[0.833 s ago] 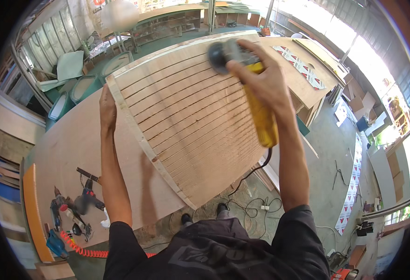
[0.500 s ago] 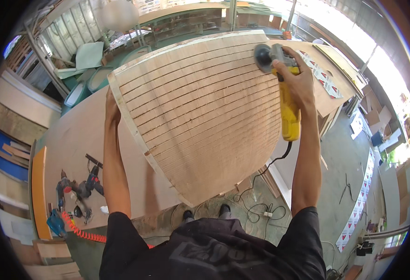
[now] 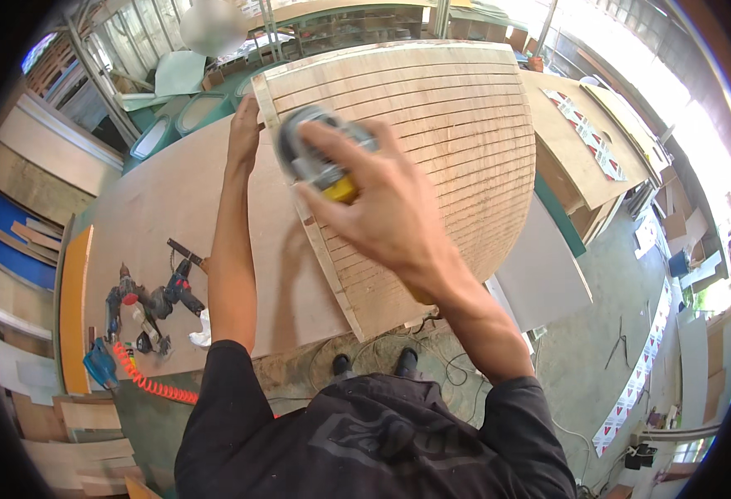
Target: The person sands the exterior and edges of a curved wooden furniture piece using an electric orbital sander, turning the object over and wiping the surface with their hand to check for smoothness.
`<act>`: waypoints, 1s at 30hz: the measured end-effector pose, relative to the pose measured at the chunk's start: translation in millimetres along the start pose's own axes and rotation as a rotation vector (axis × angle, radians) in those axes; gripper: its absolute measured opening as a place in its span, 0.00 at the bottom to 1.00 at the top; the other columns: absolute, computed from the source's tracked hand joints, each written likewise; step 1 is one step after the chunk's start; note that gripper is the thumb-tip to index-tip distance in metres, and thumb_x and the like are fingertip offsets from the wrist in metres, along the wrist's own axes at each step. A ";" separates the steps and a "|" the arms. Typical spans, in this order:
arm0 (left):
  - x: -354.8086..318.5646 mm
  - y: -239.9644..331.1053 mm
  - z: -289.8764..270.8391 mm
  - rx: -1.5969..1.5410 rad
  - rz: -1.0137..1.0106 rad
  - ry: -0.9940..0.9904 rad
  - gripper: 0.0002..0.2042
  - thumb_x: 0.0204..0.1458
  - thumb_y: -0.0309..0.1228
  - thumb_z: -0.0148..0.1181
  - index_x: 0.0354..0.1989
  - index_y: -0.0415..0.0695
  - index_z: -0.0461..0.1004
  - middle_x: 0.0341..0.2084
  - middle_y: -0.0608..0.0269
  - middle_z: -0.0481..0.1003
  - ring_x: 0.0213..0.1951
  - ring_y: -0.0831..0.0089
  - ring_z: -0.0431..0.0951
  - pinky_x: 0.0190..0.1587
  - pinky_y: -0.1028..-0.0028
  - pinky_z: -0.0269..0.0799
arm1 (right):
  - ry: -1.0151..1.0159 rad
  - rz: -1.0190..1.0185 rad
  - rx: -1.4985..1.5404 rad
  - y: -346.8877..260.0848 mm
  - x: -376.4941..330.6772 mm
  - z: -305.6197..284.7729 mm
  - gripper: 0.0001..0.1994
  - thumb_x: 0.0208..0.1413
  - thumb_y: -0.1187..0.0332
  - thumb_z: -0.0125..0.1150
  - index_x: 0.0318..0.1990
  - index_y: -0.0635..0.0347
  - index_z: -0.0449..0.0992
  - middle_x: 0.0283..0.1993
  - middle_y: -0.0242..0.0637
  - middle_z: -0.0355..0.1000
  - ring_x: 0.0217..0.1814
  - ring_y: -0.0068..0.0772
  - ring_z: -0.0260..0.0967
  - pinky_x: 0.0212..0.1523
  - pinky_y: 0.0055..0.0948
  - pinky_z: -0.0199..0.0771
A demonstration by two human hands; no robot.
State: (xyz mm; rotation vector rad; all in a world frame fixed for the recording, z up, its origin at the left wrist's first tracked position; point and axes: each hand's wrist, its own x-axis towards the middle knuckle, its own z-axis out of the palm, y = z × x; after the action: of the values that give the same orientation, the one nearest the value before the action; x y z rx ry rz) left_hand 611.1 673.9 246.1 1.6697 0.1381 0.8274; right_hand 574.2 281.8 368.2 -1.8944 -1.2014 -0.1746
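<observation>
The slatted wooden panel (image 3: 440,158), one curved piece of many parallel strips, lies on the large plywood sheet (image 3: 166,216). Its long axis runs from about 5 o'clock near the person up toward 11 o'clock, and the rounded edge bulges toward 3 o'clock, overhanging the floor. One angle grinder (image 3: 320,154), grey-headed with a yellow body, sits over the panel's left edge strip, disc end toward 11 o'clock. The right hand (image 3: 382,208) is wrapped round the grinder, fingers spread over its head. The left hand (image 3: 243,133) rests flat on the panel's upper left corner, fingers closed together, holding nothing. At 9 o'clock, two power drills (image 3: 153,299) and one coiled orange hose (image 3: 153,382) lie well apart, leaving bare plywood between.
</observation>
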 end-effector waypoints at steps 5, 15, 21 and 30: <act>-11.7 22.5 28.3 0.061 0.035 0.038 0.30 0.74 0.56 0.39 0.73 0.50 0.66 0.67 0.63 0.71 0.66 0.67 0.69 0.66 0.56 0.66 | 0.343 -0.009 -0.084 97.0 6.8 -48.5 0.31 0.55 0.52 0.76 0.65 0.50 0.79 0.57 0.50 0.78 0.41 0.38 0.83 0.47 0.35 0.86; -15.7 24.3 21.6 0.022 -0.014 0.045 0.29 0.75 0.55 0.39 0.74 0.50 0.65 0.65 0.65 0.72 0.64 0.71 0.70 0.65 0.63 0.66 | 0.292 0.279 0.158 105.3 16.8 -78.9 0.30 0.54 0.56 0.78 0.66 0.48 0.78 0.56 0.47 0.77 0.46 0.35 0.81 0.47 0.35 0.85; -11.4 8.4 22.9 -0.025 0.025 0.007 0.24 0.75 0.44 0.44 0.71 0.43 0.67 0.63 0.60 0.75 0.61 0.69 0.75 0.65 0.67 0.71 | 0.014 0.011 -0.023 15.1 -3.1 -2.9 0.28 0.56 0.54 0.74 0.66 0.38 0.78 0.63 0.54 0.69 0.56 0.53 0.80 0.53 0.45 0.86; -12.6 2.0 -1.7 -0.168 -0.101 0.021 0.26 0.74 0.43 0.46 0.74 0.39 0.64 0.65 0.55 0.73 0.64 0.65 0.75 0.68 0.65 0.69 | 0.411 0.191 0.014 158.9 11.8 -107.7 0.31 0.51 0.50 0.78 0.64 0.43 0.80 0.55 0.50 0.76 0.46 0.44 0.81 0.51 0.41 0.84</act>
State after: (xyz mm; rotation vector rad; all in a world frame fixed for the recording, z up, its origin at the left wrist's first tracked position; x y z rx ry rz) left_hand 600.2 668.4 242.4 1.4850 0.1616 0.7599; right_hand 739.6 185.9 347.6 -1.8342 -0.7406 -0.4268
